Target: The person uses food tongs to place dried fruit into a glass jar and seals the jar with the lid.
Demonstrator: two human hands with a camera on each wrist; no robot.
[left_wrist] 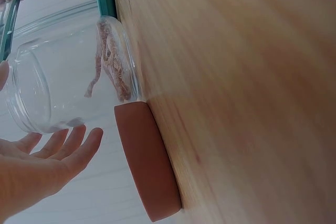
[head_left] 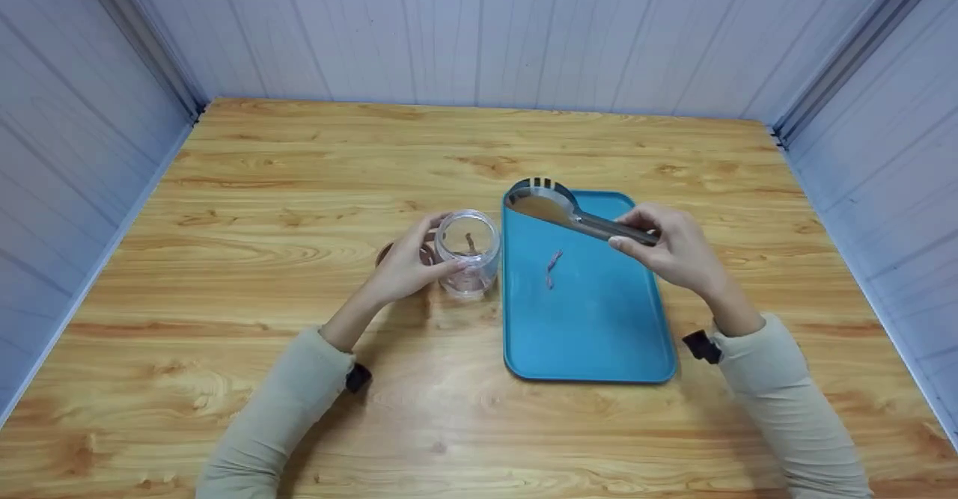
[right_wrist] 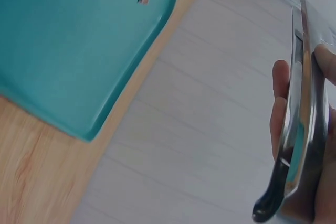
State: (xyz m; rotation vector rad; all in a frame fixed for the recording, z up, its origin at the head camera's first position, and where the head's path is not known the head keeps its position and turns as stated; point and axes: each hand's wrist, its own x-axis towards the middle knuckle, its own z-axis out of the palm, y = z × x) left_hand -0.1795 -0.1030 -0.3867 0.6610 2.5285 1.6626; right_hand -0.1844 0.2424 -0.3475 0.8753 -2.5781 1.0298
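Here, clear jar (head_left: 480,274) gripped in left hand (head_left: 408,268), tongs (head_left: 590,223) above tray (head_left: 591,334), gripped in right hand (head_left: 672,250)

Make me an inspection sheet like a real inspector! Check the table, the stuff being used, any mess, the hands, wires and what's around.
Surface: wood-patterned table.
Things in use: clear jar standing just left of the blue tray, with brownish strips inside; thin pinkish bits on the tray; metal tongs held above it; a round reddish-brown piece, perhaps a lid, beside the jar.
Clutter: nothing seen.
Hands: left hand holds the jar; right hand grips the tongs.
Cables: nothing seen.
Surroundings: pale, lined walls behind and at both sides.
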